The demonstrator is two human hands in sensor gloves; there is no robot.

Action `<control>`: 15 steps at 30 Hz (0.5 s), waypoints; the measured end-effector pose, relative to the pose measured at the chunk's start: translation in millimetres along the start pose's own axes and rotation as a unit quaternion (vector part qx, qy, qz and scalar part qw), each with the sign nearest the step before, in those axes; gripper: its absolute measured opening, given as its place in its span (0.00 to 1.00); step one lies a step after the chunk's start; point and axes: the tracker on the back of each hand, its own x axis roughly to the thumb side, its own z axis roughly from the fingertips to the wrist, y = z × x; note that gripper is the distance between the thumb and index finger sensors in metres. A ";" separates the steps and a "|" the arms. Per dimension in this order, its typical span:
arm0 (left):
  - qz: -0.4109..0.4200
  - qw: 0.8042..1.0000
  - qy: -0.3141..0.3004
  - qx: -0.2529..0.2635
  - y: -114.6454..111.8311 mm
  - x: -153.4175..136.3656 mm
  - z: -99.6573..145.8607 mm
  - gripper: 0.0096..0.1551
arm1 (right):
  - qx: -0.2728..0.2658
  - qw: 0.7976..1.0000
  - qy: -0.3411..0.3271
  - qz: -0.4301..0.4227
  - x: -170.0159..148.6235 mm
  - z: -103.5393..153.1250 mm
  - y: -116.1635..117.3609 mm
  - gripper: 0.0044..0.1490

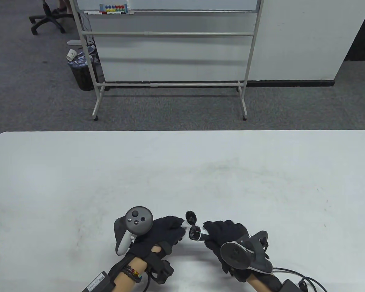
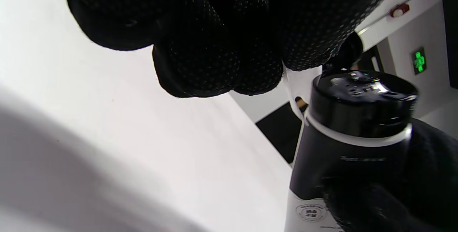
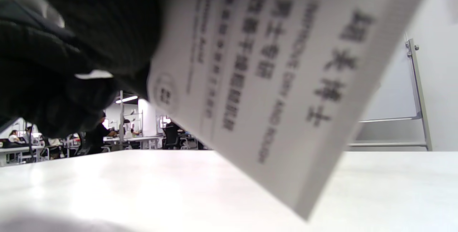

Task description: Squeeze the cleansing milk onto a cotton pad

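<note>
Black glove fabric covers the left hand [image 1: 162, 232], whose fingers curl in together and pinch a white cotton pad [image 1: 185, 224] at their tips; only a sliver of the pad shows beyond the fingertips in the table view, and in the left wrist view it appears as a thin white strip just below the bunched fingers [image 2: 214, 64]. Just right of those fingertips, the flip cap [image 1: 191, 217] of the cleansing milk bottle [image 1: 197, 233] stands open, its dark nozzle end tilted toward the pad, near it or touching; which cannot be told. Further right, the right hand [image 1: 228, 235] wraps its fingers around the bottle's white body, whose printed label [image 3: 272, 74] fills the right wrist view. The cap is open and both items are in position. No milk is visible on the pad, so the squeeze itself seems yet to be done.
</note>
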 end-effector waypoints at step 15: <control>-0.076 0.994 -0.064 0.054 -15.3 20.1 12.3 0.24 | 0.013 0.999 0.022 0.020 -0.1 -1.3 3.3 0.37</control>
